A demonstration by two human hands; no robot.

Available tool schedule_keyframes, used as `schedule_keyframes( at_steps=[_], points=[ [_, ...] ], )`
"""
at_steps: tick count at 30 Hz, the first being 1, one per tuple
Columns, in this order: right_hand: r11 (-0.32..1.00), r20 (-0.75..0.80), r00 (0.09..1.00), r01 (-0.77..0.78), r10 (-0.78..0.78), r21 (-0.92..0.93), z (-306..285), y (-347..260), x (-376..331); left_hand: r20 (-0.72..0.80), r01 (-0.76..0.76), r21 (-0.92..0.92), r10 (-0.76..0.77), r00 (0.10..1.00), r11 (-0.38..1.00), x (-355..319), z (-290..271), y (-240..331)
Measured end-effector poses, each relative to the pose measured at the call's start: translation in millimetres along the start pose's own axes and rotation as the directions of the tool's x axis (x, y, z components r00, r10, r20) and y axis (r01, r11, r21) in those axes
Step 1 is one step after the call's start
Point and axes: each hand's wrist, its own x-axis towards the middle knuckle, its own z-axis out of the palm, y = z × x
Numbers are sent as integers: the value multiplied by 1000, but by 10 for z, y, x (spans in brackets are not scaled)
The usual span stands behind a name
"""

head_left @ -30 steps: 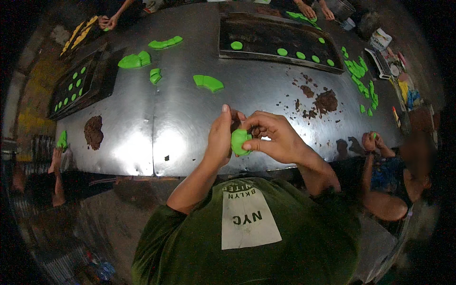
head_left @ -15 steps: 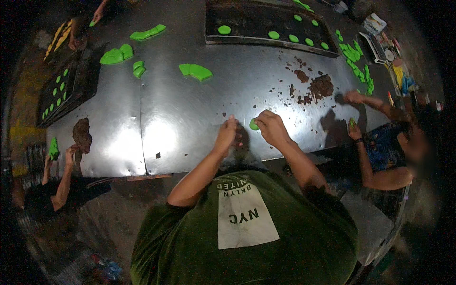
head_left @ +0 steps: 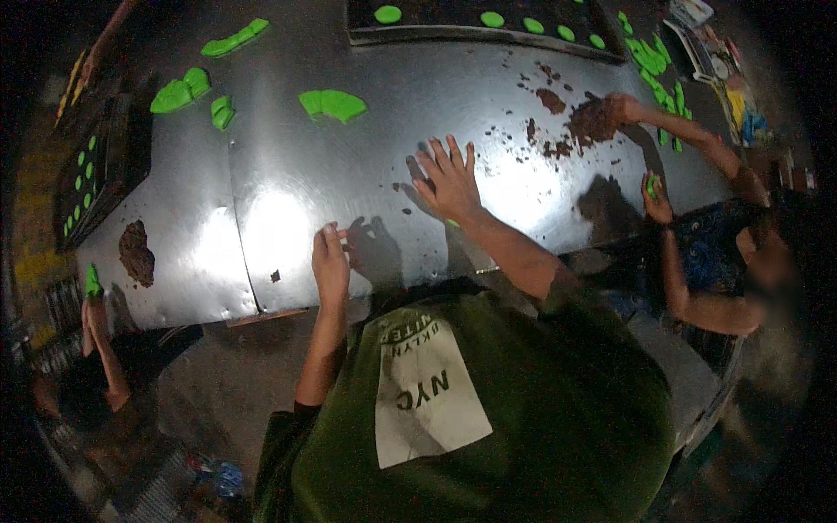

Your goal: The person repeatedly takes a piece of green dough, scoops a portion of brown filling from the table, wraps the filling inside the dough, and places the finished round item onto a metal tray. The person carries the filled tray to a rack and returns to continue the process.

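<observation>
My right hand (head_left: pixel 452 185) is open over the steel table (head_left: pixel 305 174), palm down with its fingers spread. A sliver of a green dough piece (head_left: pixel 452 224) shows beside its wrist, mostly hidden by the hand and forearm. To the left, my left hand (head_left: pixel 331 259) is raised near the table's front edge. Its fingers are bent and slightly apart, and I see nothing in them. Some brown crumbs (head_left: pixel 407 211) lie close to my right hand. Farther off sits a fan-shaped slab of green dough (head_left: pixel 333 105).
A dark tray (head_left: pixel 479 35) with green discs stands at the back, another tray (head_left: pixel 113 166) at the left. Brown lumps lie left (head_left: pixel 137 253) and right (head_left: pixel 590 122). At the right, one co-worker's hand (head_left: pixel 621 111) touches brown crumbly filling; their other hand (head_left: pixel 658 205) holds green dough.
My right hand has let go of the green piece, moved left and forward, and spread its fingers. My left hand has moved left. The left co-worker has put the brown lump down.
</observation>
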Motion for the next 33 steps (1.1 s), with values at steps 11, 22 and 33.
schedule_keyframes(
  at_steps=[11,22,33],
  points=[
    [922,531,842,-273,92,274,-483,482,-282,-66,-267,-99,261,963,959,1344,-28,755],
    [575,786,606,-603,-121,553,-1086,642,959,166,-334,517,291,942,788,3255,-34,1111],
    [967,110,971,-226,214,117,-365,1427,3202,-30,-266,107,271,962,958,2720,-237,856]
  ],
)
